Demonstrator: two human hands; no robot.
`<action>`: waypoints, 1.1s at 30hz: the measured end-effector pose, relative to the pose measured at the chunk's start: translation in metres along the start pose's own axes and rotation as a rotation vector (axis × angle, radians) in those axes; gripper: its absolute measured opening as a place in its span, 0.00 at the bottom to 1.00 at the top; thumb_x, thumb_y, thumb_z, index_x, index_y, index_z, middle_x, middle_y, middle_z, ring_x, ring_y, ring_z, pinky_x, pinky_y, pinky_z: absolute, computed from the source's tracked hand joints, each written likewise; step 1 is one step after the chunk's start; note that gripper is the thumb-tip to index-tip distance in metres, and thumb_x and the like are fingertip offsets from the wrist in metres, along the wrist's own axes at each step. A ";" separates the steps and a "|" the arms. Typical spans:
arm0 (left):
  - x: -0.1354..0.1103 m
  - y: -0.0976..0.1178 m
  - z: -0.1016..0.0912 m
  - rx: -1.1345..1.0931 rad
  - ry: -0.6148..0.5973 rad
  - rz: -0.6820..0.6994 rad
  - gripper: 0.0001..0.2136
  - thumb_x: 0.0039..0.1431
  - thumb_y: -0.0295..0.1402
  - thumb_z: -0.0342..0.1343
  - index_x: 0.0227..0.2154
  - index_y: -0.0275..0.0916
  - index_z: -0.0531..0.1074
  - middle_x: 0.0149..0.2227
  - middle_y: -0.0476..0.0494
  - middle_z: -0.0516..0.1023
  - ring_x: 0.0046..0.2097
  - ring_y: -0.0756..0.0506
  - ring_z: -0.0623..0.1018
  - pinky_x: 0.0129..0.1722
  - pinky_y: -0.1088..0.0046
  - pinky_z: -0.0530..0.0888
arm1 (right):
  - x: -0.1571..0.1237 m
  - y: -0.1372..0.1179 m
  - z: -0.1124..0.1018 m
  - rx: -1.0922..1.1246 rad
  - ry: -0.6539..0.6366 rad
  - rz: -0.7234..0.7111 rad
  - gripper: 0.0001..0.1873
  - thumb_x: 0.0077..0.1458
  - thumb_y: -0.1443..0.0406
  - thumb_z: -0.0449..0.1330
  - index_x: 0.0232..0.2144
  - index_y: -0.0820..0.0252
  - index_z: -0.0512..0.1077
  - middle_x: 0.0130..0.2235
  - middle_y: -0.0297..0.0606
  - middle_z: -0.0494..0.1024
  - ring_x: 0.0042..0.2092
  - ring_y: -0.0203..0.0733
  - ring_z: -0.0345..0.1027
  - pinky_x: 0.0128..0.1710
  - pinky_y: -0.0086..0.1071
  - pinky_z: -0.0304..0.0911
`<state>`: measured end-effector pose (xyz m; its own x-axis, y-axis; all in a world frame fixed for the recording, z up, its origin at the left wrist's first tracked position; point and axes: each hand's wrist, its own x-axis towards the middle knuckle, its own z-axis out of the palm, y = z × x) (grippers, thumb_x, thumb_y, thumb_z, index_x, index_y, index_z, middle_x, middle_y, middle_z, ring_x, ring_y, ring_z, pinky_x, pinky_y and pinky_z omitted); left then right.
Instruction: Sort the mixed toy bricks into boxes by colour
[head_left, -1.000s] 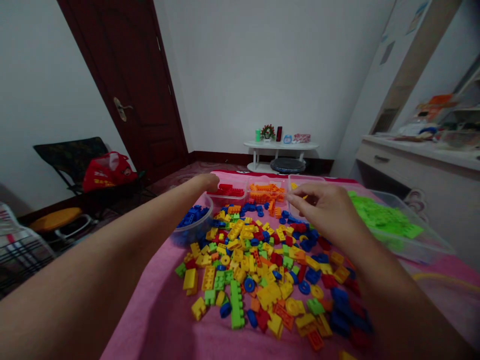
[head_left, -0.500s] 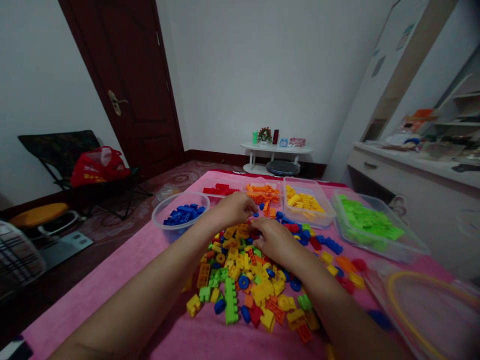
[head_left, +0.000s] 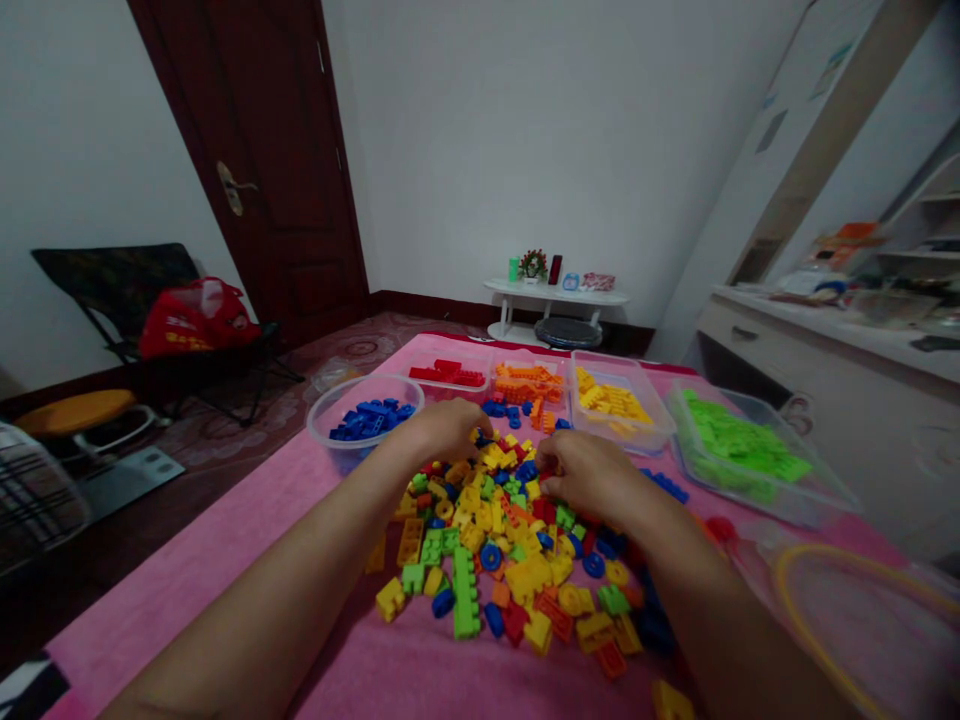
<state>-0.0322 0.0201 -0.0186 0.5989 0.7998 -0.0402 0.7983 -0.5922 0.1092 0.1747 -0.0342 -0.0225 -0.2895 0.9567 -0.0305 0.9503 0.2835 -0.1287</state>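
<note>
Apart now, after nearly meeting half a second ago, the bare left hand (head_left: 450,430) has shifted left and the bare right hand (head_left: 589,473) right over the far part of a loose heap of glossy, many-coloured plastic building blocks (head_left: 495,515). From my remote seat I see the heap spread across a soft, matte pink cloth (head_left: 405,675), its studded bricks mixed with small round rings. Each hand is partly curled and bent down to the heap; I cannot tell whether either grips a block, since the fingertips are mostly hidden, and the right forearm covers pieces on its side. Most blocks point every which way, but one long, lime-green toothed bar (head_left: 465,597) at the near edge runs away from me, its far end leaning slightly left. Just left of the left hand sits a round, clear plastic tub of blue blocks (head_left: 322,425); over to the right I make out a rectangular, clear plastic box of lime-green blocks (head_left: 825,490). Nearer, a transparent item with a yellow ring (head_left: 862,625) is too blurred for me to identify.
</note>
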 end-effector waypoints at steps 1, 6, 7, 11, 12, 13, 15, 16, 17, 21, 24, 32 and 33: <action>0.000 0.000 0.000 0.019 -0.014 -0.012 0.21 0.44 0.34 0.58 0.45 0.47 0.73 0.42 0.44 0.77 0.42 0.42 0.75 0.37 0.73 0.69 | 0.000 -0.003 0.002 0.007 0.009 -0.009 0.10 0.42 0.65 0.61 0.32 0.55 0.74 0.35 0.37 0.75 0.36 0.41 0.67 0.31 0.29 0.54; 0.000 -0.004 0.002 0.018 -0.040 -0.005 0.18 0.44 0.33 0.56 0.42 0.46 0.75 0.39 0.45 0.79 0.40 0.43 0.76 0.34 0.75 0.68 | 0.002 -0.020 0.018 0.124 0.147 -0.274 0.28 0.45 0.74 0.52 0.50 0.54 0.67 0.49 0.39 0.70 0.49 0.43 0.62 0.46 0.33 0.56; 0.000 -0.005 0.002 0.013 -0.048 0.005 0.17 0.44 0.33 0.56 0.41 0.46 0.75 0.38 0.45 0.79 0.39 0.44 0.76 0.34 0.75 0.68 | 0.003 -0.023 0.022 0.136 0.155 -0.349 0.31 0.45 0.76 0.51 0.53 0.54 0.64 0.51 0.39 0.68 0.52 0.42 0.60 0.48 0.33 0.55; -0.001 -0.013 0.001 -0.008 -0.055 0.037 0.17 0.41 0.32 0.58 0.39 0.45 0.76 0.37 0.48 0.79 0.36 0.47 0.75 0.32 0.78 0.67 | 0.008 -0.027 0.034 0.143 0.143 -0.434 0.28 0.45 0.77 0.50 0.49 0.57 0.66 0.50 0.40 0.67 0.52 0.42 0.58 0.49 0.33 0.54; -0.002 -0.015 0.000 -0.007 -0.062 0.047 0.18 0.39 0.32 0.59 0.39 0.44 0.76 0.37 0.48 0.78 0.35 0.47 0.75 0.30 0.79 0.67 | 0.009 -0.026 0.035 0.143 0.143 -0.407 0.24 0.46 0.76 0.52 0.47 0.57 0.68 0.47 0.40 0.68 0.51 0.43 0.59 0.47 0.33 0.55; -0.002 -0.015 -0.001 -0.005 -0.074 0.057 0.18 0.39 0.33 0.60 0.38 0.44 0.76 0.36 0.48 0.78 0.34 0.48 0.74 0.29 0.79 0.66 | 0.010 -0.025 0.035 0.148 0.142 -0.380 0.21 0.47 0.74 0.54 0.44 0.57 0.69 0.46 0.40 0.69 0.49 0.43 0.61 0.45 0.33 0.56; -0.003 -0.014 -0.004 -0.008 -0.110 0.067 0.17 0.38 0.33 0.60 0.37 0.42 0.77 0.34 0.47 0.78 0.32 0.48 0.74 0.27 0.80 0.65 | 0.011 -0.020 0.035 0.166 0.143 -0.329 0.17 0.47 0.70 0.58 0.42 0.56 0.69 0.43 0.39 0.69 0.45 0.43 0.63 0.42 0.33 0.56; -0.003 -0.012 -0.005 -0.017 -0.136 0.068 0.16 0.39 0.32 0.60 0.36 0.41 0.77 0.34 0.47 0.78 0.32 0.49 0.74 0.26 0.80 0.64 | 0.011 -0.018 0.035 0.179 0.146 -0.309 0.17 0.46 0.69 0.59 0.41 0.55 0.68 0.43 0.39 0.69 0.44 0.42 0.64 0.41 0.32 0.56; -0.004 -0.009 -0.007 -0.034 -0.166 0.072 0.16 0.39 0.32 0.60 0.36 0.41 0.77 0.33 0.47 0.79 0.31 0.49 0.74 0.26 0.80 0.64 | 0.011 -0.016 0.035 0.195 0.149 -0.296 0.17 0.46 0.68 0.60 0.41 0.55 0.68 0.42 0.38 0.69 0.43 0.42 0.64 0.41 0.32 0.56; -0.007 0.001 -0.011 -0.137 -0.287 0.096 0.16 0.38 0.33 0.61 0.35 0.42 0.77 0.29 0.50 0.77 0.26 0.51 0.72 0.22 0.81 0.63 | 0.013 -0.009 0.035 0.266 0.156 -0.287 0.17 0.42 0.66 0.64 0.38 0.55 0.70 0.37 0.36 0.70 0.39 0.41 0.64 0.38 0.30 0.55; -0.008 0.005 -0.009 -0.185 -0.328 0.042 0.15 0.38 0.31 0.60 0.33 0.42 0.77 0.25 0.51 0.76 0.23 0.52 0.70 0.20 0.81 0.61 | 0.015 -0.005 0.034 0.361 0.142 -0.248 0.15 0.40 0.66 0.64 0.35 0.57 0.71 0.31 0.34 0.70 0.34 0.37 0.63 0.33 0.28 0.54; 0.004 -0.007 -0.001 -0.546 -0.019 0.036 0.10 0.39 0.33 0.61 0.27 0.36 0.74 0.23 0.50 0.73 0.23 0.53 0.69 0.20 0.82 0.62 | 0.014 0.004 0.019 0.928 0.046 -0.171 0.18 0.41 0.63 0.63 0.37 0.62 0.70 0.31 0.33 0.71 0.29 0.33 0.62 0.29 0.27 0.57; 0.006 -0.007 -0.001 -0.632 0.041 0.013 0.11 0.40 0.34 0.61 0.28 0.35 0.73 0.23 0.50 0.73 0.23 0.53 0.70 0.20 0.82 0.62 | 0.014 0.005 0.017 0.959 0.042 -0.162 0.18 0.41 0.62 0.63 0.37 0.62 0.69 0.31 0.33 0.71 0.29 0.33 0.63 0.29 0.27 0.58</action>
<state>-0.0348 0.0289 -0.0184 0.5951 0.8037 0.0019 0.5920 -0.4400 0.6752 0.1738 -0.0207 -0.0404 -0.3865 0.9177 0.0919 0.3968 0.2554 -0.8816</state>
